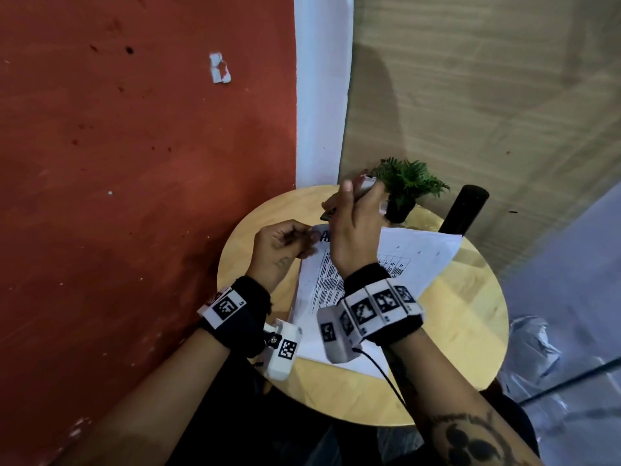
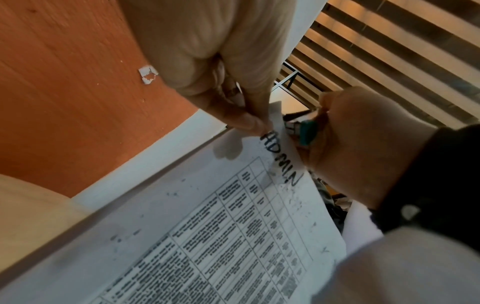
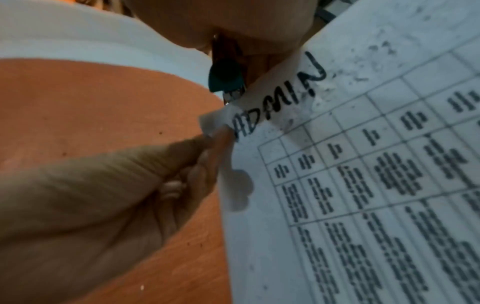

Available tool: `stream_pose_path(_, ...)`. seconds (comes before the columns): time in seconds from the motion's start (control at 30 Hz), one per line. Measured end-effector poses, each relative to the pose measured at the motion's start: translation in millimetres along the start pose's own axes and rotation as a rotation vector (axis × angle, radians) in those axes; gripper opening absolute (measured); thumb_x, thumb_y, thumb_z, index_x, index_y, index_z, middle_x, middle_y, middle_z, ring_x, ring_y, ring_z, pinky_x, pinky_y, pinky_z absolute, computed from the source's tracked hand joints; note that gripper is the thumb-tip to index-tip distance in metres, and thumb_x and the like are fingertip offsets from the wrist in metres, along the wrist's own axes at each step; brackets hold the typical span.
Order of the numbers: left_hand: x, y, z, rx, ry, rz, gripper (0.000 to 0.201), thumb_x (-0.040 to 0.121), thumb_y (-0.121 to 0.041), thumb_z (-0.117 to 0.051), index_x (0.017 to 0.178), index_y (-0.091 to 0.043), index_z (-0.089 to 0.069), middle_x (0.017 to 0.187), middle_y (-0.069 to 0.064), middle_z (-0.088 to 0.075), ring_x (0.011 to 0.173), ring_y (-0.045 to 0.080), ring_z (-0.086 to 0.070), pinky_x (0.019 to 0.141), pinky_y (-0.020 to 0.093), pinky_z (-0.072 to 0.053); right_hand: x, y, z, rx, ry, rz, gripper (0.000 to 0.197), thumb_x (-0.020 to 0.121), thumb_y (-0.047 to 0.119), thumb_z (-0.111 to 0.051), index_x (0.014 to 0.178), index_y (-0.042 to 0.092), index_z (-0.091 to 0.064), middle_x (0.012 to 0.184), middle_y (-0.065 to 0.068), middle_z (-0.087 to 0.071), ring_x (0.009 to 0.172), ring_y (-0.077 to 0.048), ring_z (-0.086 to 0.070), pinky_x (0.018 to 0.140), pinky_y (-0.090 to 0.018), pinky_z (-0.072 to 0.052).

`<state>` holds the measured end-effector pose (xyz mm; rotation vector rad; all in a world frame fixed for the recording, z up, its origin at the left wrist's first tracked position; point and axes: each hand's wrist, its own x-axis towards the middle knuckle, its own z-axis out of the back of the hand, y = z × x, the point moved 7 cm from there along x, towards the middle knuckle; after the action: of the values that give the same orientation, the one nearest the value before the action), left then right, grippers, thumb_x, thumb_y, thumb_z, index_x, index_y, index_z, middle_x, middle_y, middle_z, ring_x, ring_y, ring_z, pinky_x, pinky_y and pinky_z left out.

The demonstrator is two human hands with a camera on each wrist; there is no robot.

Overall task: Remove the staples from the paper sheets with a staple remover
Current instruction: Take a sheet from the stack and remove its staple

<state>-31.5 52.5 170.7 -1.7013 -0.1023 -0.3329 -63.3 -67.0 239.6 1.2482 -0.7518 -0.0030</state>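
Left hand [image 1: 280, 245] pinching printed sheets [image 2: 207, 226] at top corner; right hand [image 1: 353, 227] curled round, seemingly, teal staple remover [image 3: 224, 76].

Black wristbands [image 1: 383, 319], white marker-tagged camera units [image 1: 282, 353], tattooed right forearm [image 1: 470, 438]

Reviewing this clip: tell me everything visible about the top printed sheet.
The top printed sheet is white paper with a printed table and "ADMIN" handwritten in black near its top edge. It lies on more white sheets on the round wooden table, top corner lifted. The left hand pinches that corner; the right hand is above it.
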Motion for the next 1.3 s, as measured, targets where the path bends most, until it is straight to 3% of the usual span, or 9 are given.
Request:
stream_pose_path(0.2,-3.3,0.4,0.3,0.033,-0.023,-0.048,0.015,0.084,0.01,-0.059,0.078,-0.003,-0.063,0.055,-0.01,-0.062,0.053,0.0,-0.053,0.053,0.015,-0.045,-6.8,0.7,-2.6,-0.41,0.026,0.195,0.045,0.091,0.039,-0.033,0.103,-0.002,-0.048,0.081,-0.02,-0.065,0.075,-0.04,-0.06,0.058,-0.034,-0.029)
stream_pose_path(0.4,-7.8,1.6,-7.1,0.112,-0.006,-0.091,0.039,0.081,0.019,-0.054,0.066,-0.017,-0.061,0.052,-0.013,-0.06,0.052,-0.004,-0.05,0.055,0.013,-0.041,-4.5,-4.2,-13.2,-0.491,-0.044,0.375,0.044,0.086,0.043,-0.039,0.081,0.002,-0.054,0.05,-0.014,-0.059,0.044,-0.035,-0.057,0.047,-0.026,-0.031)
stream_pose_path(0.57,-8.1,8.0,-10.0,0.073,-0.03,-0.057,0.034,0.082,0.018,-0.054,0.071,-0.013,-0.063,0.051,-0.011,-0.06,0.05,-0.001,-0.051,0.053,0.015,-0.042,2.9,-14.3,-18.2,-0.495,-0.047,0.41,0.046,0.085,0.045,-0.042,0.072,0.003,-0.057,0.047,-0.014,-0.058,0.041,-0.034,-0.056,0.046,-0.022,-0.03)
stream_pose_path(0.73,-3.9,8.1,-13.2,0.074,-0.041,-0.051,0.028,0.084,0.016,-0.055,0.075,-0.009,-0.064,0.056,-0.011,-0.063,0.054,0.001,-0.054,0.056,0.016,-0.046,10.7,-22.1,-15.9,-0.472,-0.059,0.36,0.051,0.084,0.05,-0.04,0.073,0.003,-0.058,0.048,-0.014,-0.057,0.044,-0.035,-0.056,0.047,-0.024,-0.028)
stream_pose_path(0.83,-0.6,5.5,-13.0,0.032,-0.048,-0.034,0.026,0.086,0.008,-0.059,0.068,-0.011,-0.059,0.054,-0.011,-0.059,0.054,0.006,-0.054,0.054,0.014,-0.044,15.0,-9.5,5.9,-0.352,-0.117,0.339,0.043,0.085,0.046,-0.046,0.074,0.005,-0.055,0.049,-0.004,-0.057,0.047,-0.023,-0.058,0.049,-0.021,-0.029)
stream_pose_path(0.93,1.8,3.2,-8.0,0.079,-0.042,-0.038,0.02,0.089,0.0,-0.058,0.073,-0.011,-0.055,0.053,-0.016,-0.054,0.052,-0.002,-0.047,0.05,0.012,-0.04,25.5,-27.6,76.9,0.018,-0.421,0.159,0.024,0.086,0.033,-0.056,0.077,0.011,-0.053,0.05,0.017,-0.056,0.05,0.011,-0.05,0.053,-0.005,-0.033)
stream_pose_path(1.03,4.5,6.2,-6.5,0.049,-0.009,0.022,0.02,0.093,-0.002,-0.052,0.077,-0.013,-0.048,0.056,-0.012,-0.052,0.05,-0.003,-0.041,0.047,0.014,-0.034,16.2,-93.4,157.3,0.298,-0.684,-0.113,0.019,0.082,0.019,-0.066,0.074,0.02,-0.049,0.052,0.017,-0.055,0.048,0.002,-0.049,0.051,-0.021,-0.044)
stream_pose_path(1.17,8.3,10.1,-6.9,-0.002,0.033,0.071,0.022,0.094,0.002,-0.049,0.077,-0.012,-0.045,0.055,-0.014,-0.059,0.048,-0.006,-0.044,0.046,0.008,-0.032,-10.6,-177.1,146.2,0.219,-0.169,-0.53,0.024,0.089,0.006,-0.058,0.111,0.017,-0.058,0.069,0.003,-0.059,0.037,-0.004,-0.048,0.037,-0.015,-0.036)
stream_pose_path(1.3,12.8,12.5,-4.6,0.063,0.099,0.067,0.012,0.09,-0.009,-0.058,0.085,-0.015,-0.049,0.068,-0.005,-0.058,0.052,-0.006,-0.044,0.047,0.009,-0.031,-21.0,-207.3,98.3,0.28,0.237,-0.684,0.068,0.083,0.018,-0.067,0.143,0.02,-0.034,0.097,0.004,-0.056,0.064,-0.009,-0.06,0.055,-0.022,-0.046)
